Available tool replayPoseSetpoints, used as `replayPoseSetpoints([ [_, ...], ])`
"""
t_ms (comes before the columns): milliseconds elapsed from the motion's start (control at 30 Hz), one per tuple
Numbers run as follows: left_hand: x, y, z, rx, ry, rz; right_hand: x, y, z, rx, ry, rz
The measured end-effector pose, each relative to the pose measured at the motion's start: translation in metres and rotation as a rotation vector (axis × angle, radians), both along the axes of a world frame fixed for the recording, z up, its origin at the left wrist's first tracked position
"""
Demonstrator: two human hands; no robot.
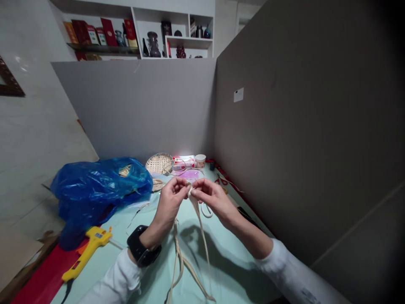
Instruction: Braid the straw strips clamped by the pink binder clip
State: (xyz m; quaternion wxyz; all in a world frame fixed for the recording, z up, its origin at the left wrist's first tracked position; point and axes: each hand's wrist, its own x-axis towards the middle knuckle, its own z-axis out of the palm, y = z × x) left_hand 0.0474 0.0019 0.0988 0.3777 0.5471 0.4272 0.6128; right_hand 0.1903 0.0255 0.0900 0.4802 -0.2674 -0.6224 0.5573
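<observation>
Left hand (172,196) and right hand (210,195) pinch pale flat strips (202,236) together above the worktop (218,261). A loosened pinch would likely let the crossing strips spring apart.

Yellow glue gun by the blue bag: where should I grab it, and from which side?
Take the glue gun by its handle, the long part running toward the near table edge. Come from above and the near side: it lies flat, and the blue bag crowds its far end.

A home craft corner: a glue gun (86,252), woven basket (159,163) and scissors (222,181) crowd a partitioned table (221,270) beneath shelves (139,29) of ornaments.
</observation>
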Motion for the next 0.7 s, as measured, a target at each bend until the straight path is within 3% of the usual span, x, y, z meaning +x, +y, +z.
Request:
replayPoseSetpoints([
  [133,0.001,0.0,0.0031,-0.019,0.035,-0.032,0.0003,0.0057,0.0049,-0.008,-0.015,0.009],
  [333,0.0009,0.0016,0.0003,-0.137,-0.098,-0.187,0.0024,0.0058,0.0031,-0.081,-0.014,0.014],
  [533,0.0009,0.0034,0.0037,-0.137,-0.013,-0.171,0.0016,0.007,0.0015,-0.121,0.016,0.015],
  [700,0.0022,0.0038,0.0081,-0.106,0.047,-0.14,-0.0014,0.0065,0.0027,-0.053,0.03,-0.086],
])
